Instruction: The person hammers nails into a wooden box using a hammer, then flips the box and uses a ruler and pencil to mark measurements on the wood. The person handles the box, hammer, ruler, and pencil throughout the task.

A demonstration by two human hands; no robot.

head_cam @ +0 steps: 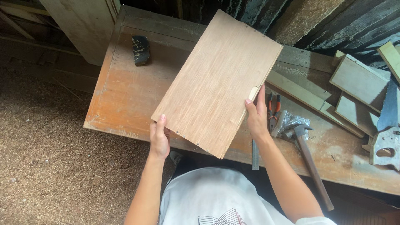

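My tabletop (125, 96) is worn orange-brown wood, set against a dark plank wall, with the sawdust floor (46, 154) below its left edge. Near its far left corner lies a small black block (141, 49). On the right side lie red-handled pliers (273, 109), a hammer (310, 160) with a long wooden handle, and a metal ruler (255, 155) that overhangs the near edge. Farther right lie pale wood strips and boards (354, 83), and a handsaw (387, 129) rests across them.
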